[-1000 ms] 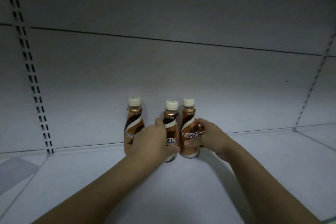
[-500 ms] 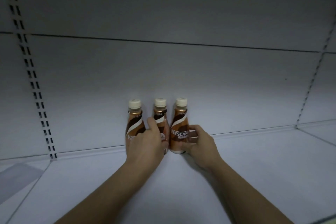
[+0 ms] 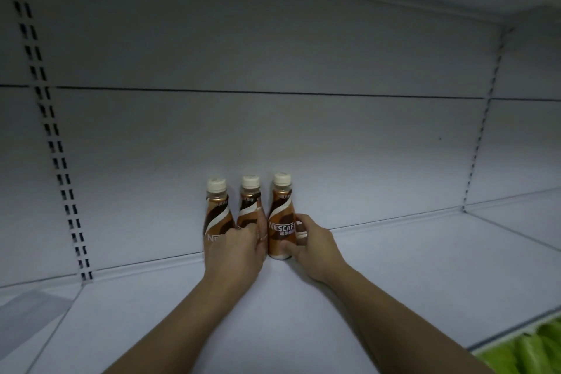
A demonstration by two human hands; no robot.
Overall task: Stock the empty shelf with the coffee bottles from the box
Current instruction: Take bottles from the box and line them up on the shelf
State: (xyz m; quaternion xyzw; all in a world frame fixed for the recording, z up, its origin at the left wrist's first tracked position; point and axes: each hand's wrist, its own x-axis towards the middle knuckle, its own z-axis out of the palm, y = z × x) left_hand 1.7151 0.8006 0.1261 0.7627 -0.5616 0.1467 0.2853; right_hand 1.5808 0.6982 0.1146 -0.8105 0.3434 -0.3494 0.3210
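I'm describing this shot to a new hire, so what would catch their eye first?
Three brown coffee bottles with cream caps stand upright in a tight row at the back of a bare white shelf. The left hand wraps the middle bottle; the right hand grips the right bottle, label forward.

showing glossy plastic bottles (image 3: 281, 222) with matt cream caps (image 3: 282, 179), standing on a smooth matt painted-metal shelf (image 3: 394, 267).

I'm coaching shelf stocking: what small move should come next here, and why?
Probably let go with both hands. The left hand wraps the middle bottle and the right hand the right bottle; all three stand upright in a row against the back wall, beside the left bottle.
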